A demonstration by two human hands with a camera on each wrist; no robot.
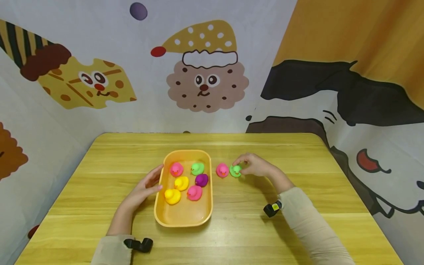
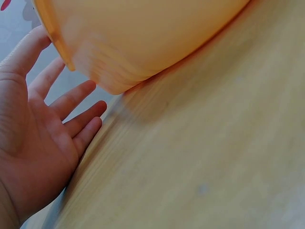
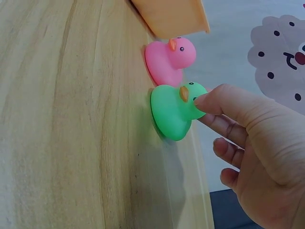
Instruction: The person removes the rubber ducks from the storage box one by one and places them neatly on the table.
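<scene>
My right hand (image 1: 256,165) pinches the head of a green rubber duck (image 3: 172,113) between thumb and fingers; the duck sits on the table. Right beside it, on the tray side, stands a pink rubber duck (image 1: 222,170). My left hand (image 1: 145,187) is at the left side of a yellow-orange plastic tray (image 1: 183,217), its thumb and fingers fairly straight against the rim. In the left wrist view the palm of that hand (image 2: 43,129) faces the tray's outer wall (image 2: 143,38). Several rubber ducks lie in the tray, among them a purple duck (image 1: 201,180) and a green duck (image 1: 197,168).
The wooden table (image 1: 251,235) reaches back to a cloth backdrop (image 1: 149,117) printed with cartoon figures. A small black camera sits on each wrist, the left camera (image 1: 140,244) close to the tray's near left corner.
</scene>
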